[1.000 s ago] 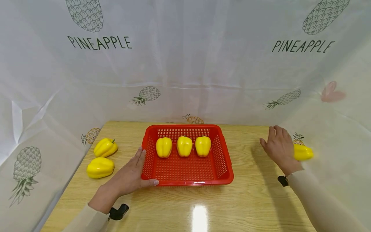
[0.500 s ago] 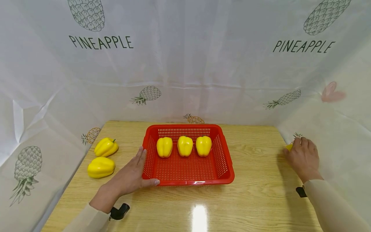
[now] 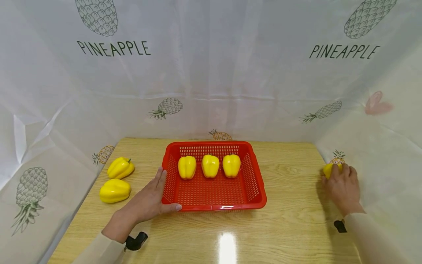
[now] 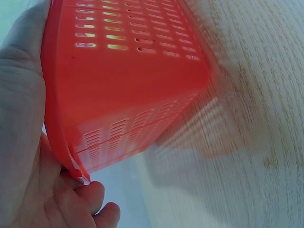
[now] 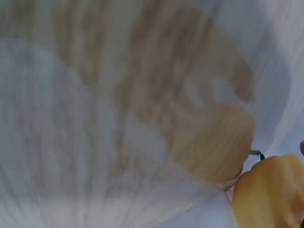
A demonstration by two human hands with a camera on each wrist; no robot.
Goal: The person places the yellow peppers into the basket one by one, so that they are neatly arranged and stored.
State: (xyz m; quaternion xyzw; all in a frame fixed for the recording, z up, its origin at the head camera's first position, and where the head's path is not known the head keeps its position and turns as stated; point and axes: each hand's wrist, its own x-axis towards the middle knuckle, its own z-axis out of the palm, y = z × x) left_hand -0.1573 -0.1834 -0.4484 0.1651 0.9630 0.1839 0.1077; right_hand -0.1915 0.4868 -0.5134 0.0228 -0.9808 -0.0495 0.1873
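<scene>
In the head view, a red plastic basket with slotted walls stands mid-table. Three yellow bell peppers, including the middle bell pepper, form a row inside toward its back. My left hand grips the basket's front left corner, thumb along the front rim. The left wrist view shows its fingers bent by the rim of the basket. At the table's right edge, my right hand holds a yellow bell pepper, partly hidden under the fingers. The right wrist view shows this bell pepper with its green stem.
Two more yellow bell peppers, the rear one and the front one, lie left of the basket on the wooden table. A white pineapple-print sheet hangs behind and along both sides.
My right hand has moved right onto the right-hand bell pepper, then shifted slightly, showing more of its far left end. The left hand, the basket and the other peppers have stayed put.
</scene>
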